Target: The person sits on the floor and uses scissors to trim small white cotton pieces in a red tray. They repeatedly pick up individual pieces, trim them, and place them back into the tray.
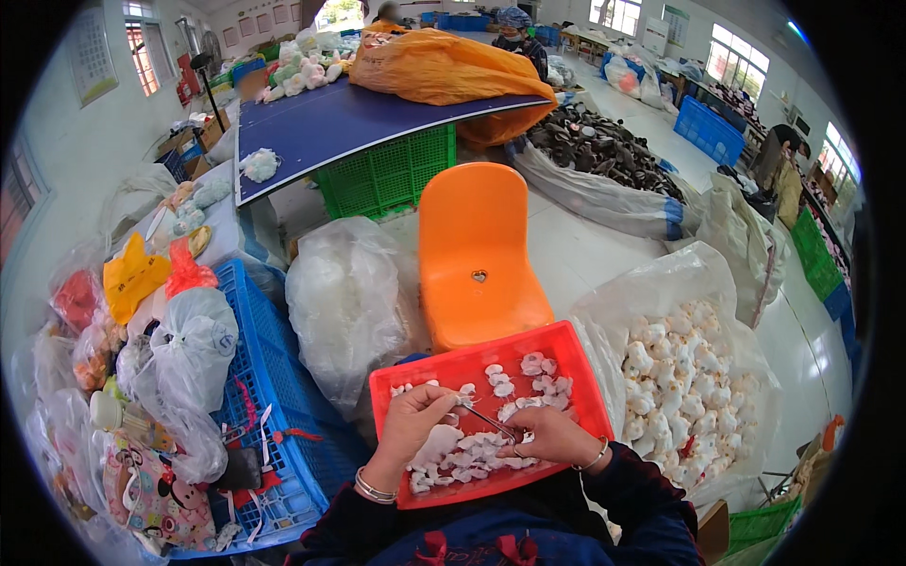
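Over a red tray [380, 387] on my lap, both hands work close together. My right hand [559, 440] is closed on a slim metal tool [491, 421] that looks like forceps; its tip points at my left fingers. My left hand [415, 429] pinches a small white plush piece [462, 400] at that tip, mostly covered by the fingers. Many small white plush pieces [462, 464] lie in the tray below and beyond my hands. Some sit in a loose group near the tray's far right corner.
An orange chair [472, 245] stands just past the tray. To the right, a clear bag [684, 387] holds white plush pieces. At left are a blue crate [293, 415] with bags around it and a clear bag [344, 302]. A blue table [311, 127] stands ahead.
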Available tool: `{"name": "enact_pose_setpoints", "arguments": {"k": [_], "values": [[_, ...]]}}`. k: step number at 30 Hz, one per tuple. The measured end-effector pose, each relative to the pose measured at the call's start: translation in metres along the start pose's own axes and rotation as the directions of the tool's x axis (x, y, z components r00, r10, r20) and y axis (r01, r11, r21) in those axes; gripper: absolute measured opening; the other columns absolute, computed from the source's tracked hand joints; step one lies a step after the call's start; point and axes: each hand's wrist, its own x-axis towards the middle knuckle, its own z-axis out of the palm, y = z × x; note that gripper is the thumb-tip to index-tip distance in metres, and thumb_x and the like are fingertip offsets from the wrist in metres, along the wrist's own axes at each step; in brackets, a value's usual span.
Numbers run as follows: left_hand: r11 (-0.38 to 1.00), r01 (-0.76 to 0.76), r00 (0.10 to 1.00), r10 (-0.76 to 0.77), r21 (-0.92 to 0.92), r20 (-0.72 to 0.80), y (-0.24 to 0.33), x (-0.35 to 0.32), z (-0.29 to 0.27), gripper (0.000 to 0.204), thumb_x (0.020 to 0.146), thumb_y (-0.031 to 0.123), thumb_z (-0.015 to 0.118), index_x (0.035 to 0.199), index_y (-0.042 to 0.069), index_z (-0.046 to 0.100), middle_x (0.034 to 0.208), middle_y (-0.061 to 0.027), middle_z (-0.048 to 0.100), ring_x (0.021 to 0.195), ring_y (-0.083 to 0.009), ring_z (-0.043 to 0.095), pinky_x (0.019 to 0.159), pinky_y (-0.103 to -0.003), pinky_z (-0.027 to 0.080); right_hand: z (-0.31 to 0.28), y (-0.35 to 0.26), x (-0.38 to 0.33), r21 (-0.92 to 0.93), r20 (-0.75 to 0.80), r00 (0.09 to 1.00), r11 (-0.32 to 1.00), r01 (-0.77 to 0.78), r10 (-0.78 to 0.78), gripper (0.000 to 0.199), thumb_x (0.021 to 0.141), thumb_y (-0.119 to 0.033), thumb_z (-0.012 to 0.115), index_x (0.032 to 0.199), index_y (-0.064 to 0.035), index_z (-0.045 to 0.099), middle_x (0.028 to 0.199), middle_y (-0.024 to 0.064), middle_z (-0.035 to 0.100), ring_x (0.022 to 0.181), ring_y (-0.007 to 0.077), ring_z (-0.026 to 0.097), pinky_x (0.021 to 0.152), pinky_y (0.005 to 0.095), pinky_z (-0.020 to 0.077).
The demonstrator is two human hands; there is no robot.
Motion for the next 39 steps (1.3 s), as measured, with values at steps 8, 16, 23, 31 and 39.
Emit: {"name": "enact_pose_setpoints", "arguments": {"k": [8, 16, 23, 31, 39], "values": [[1.0, -0.011, 1.0, 0.011, -0.003, -0.002, -0.003, 0.003, -0.001, 0.013, 0.102, 0.012, 0.065, 0.103, 0.0, 0.071, 0.095, -0.005, 0.073, 0.085, -0.0118, 0.071, 0.077, -0.025, 0.059, 0.0, 0.0, 0.001, -0.041, -0.04, 0.997, 0.997, 0.06, -0.061, 0.048, 0.079, -0.043, 0.086, 0.096, -0.0012, 0.07, 0.084, 0.014, 0.066, 0.082, 0.03, 0.066, 0.076, 0.0382, 0.0514], [0.982, -0.166, 0.982, 0.173, 0.087, -0.075, -0.007, -0.002, 0.012, 0.008, 0.098, 0.005, 0.068, 0.103, -0.001, 0.069, 0.098, -0.0077, 0.075, 0.086, -0.0127, 0.071, 0.078, -0.027, 0.06, -0.001, -0.006, -0.003, 0.0, -0.032, 0.999, 1.0, 0.019, -0.019, 0.061, 0.074, -0.049, 0.087, 0.104, 0.0002, 0.068, 0.1, 0.0179, 0.068, 0.096, 0.0336, 0.066, 0.086, 0.0391, 0.0517], [0.732, -0.39, 0.871, 0.491, 0.559, -0.036, -0.004, -0.009, 0.023, 0.009, 0.095, 0.004, 0.071, 0.101, -0.002, 0.072, 0.093, -0.0093, 0.075, 0.082, -0.0141, 0.072, 0.074, -0.027, 0.057, 0.006, 0.001, -0.004, 0.088, -0.006, 0.999, 0.995, -0.043, 0.044, 0.066, 0.076, -0.051, 0.086, 0.114, 0.0006, 0.069, 0.11, 0.0213, 0.068, 0.105, 0.0357, 0.066, 0.092, 0.0394, 0.0515], [0.588, -0.369, 0.838, 0.545, 0.72, -0.016, -0.006, -0.01, 0.032, 0.01, 0.093, 0.007, 0.072, 0.1, -0.001, 0.072, 0.092, -0.0123, 0.075, 0.082, -0.0196, 0.074, 0.074, -0.031, 0.057, 0.011, 0.008, -0.004, 0.027, -0.039, 0.997, 0.998, -0.061, 0.062, 0.057, 0.077, -0.044, 0.087, 0.111, -0.0004, 0.072, 0.088, 0.0133, 0.071, 0.083, 0.023, 0.069, 0.077, 0.0353, 0.0539], [0.936, 0.059, 0.944, -0.166, 0.346, 0.286, 0.015, -0.006, 0.017, 0.057, 0.095, 0.004, 0.068, 0.147, 0.001, 0.045, 0.123, -0.0122, 0.066, 0.103, -0.0156, 0.067, 0.083, -0.027, 0.055, -0.017, -0.002, -0.019, -0.031, -0.053, 0.997, 0.998, -0.053, 0.052, 0.04, 0.075, -0.03, 0.089, 0.097, -0.0017, 0.072, 0.075, 0.0124, 0.064, 0.069, 0.0248, 0.064, 0.066, 0.0359, 0.0508]]}}
